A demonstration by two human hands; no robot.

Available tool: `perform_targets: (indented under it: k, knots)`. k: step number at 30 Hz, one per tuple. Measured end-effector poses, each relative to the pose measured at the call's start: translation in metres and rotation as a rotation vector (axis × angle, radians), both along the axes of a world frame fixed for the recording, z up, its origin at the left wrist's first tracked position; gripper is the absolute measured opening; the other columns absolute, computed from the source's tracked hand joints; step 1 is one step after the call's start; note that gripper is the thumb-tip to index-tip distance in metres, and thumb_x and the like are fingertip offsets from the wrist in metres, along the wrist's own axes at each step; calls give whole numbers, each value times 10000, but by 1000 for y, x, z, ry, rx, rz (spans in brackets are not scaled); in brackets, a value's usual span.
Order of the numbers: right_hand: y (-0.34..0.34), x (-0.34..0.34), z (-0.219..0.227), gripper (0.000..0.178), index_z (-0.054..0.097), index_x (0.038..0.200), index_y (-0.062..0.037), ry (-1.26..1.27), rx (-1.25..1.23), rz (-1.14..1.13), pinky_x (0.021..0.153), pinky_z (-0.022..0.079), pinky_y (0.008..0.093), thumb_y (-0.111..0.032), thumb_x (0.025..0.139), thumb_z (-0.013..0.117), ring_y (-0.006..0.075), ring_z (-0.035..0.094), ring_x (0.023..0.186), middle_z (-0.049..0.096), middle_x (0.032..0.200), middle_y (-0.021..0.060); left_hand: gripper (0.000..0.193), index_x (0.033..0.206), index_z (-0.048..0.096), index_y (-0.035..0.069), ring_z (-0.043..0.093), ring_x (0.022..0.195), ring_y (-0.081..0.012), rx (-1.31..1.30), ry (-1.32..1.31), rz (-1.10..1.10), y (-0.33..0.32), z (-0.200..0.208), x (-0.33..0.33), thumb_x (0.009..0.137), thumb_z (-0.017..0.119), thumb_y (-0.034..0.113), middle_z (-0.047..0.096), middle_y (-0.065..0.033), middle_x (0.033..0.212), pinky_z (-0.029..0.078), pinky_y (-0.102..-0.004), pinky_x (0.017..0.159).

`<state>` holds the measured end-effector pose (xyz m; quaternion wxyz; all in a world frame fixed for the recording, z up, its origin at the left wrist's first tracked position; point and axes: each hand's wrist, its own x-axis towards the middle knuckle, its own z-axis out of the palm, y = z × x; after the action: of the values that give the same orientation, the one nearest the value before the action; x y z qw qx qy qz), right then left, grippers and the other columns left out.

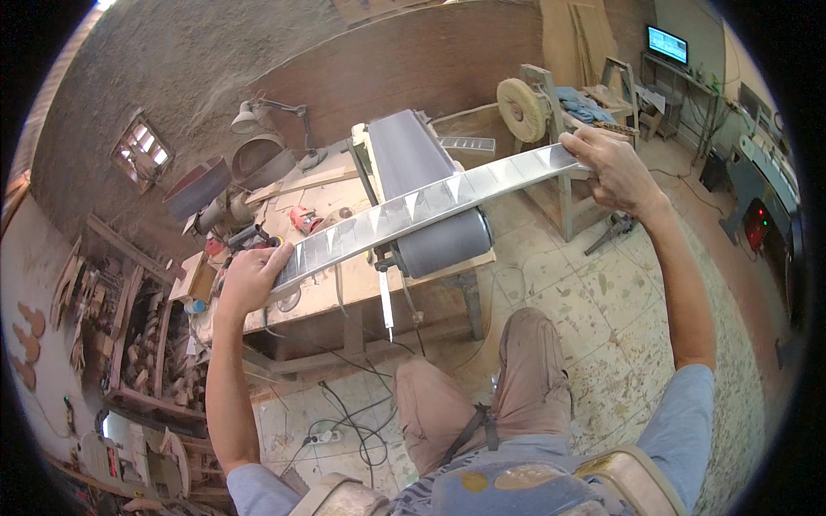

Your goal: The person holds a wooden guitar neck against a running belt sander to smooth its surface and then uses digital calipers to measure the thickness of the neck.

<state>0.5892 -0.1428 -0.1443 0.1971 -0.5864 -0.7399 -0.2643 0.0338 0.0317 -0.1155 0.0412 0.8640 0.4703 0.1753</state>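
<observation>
A long guitar fretboard point(430, 199) with slots across it and pale triangular inlays spans the view, tilted with its right end higher. My left hand point(252, 279) is closed around its lower left end. At the other end, the fingers of my right hand point(613, 168) grip it. Beneath it in view is a belt sander with a wide grey belt point(409, 155), whose front roller point(446, 245) shows below the fretboard's edge. Whether fretboard and belt touch, I cannot tell.
The sander stands on a wooden bench point(314, 193) with a red power tool point(305, 219) and a desk lamp point(249, 115). Another slotted fretboard point(469, 144) lies behind the belt. A buffing wheel point(522, 111) stands at right. Cables point(361, 421) lie on the tiled floor.
</observation>
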Motion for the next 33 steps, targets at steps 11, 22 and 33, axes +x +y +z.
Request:
perform_targets:
  k: [11, 22, 33]
  knots:
    - [10, -20, -12, 630, 480, 1339, -123, 54, 88, -40, 865, 573, 499, 58, 773, 687, 401, 660, 1036, 562, 1221, 145, 575, 851, 728, -8, 636, 691, -387, 253, -35, 36, -2, -8, -8, 1010, 562, 519, 668, -178, 717, 469, -467, 685]
    - [18, -27, -19, 592, 482, 1298, -163, -31, 375, 36, 806, 640, 456, -24, 796, 765, 360, 693, 1008, 565, 1210, 136, 452, 864, 667, 27, 618, 742, -368, 686, -44, -23, -10, -22, -25, 993, 608, 455, 621, -170, 772, 457, -471, 694]
    - [6, -32, 11, 712, 478, 1339, -91, 80, -296, -86, 861, 563, 522, 64, 672, 669, 425, 665, 1034, 603, 1172, 149, 696, 821, 703, -64, 555, 628, -338, -225, 41, 72, 6, 10, -40, 1046, 512, 567, 579, -213, 649, 442, -455, 658]
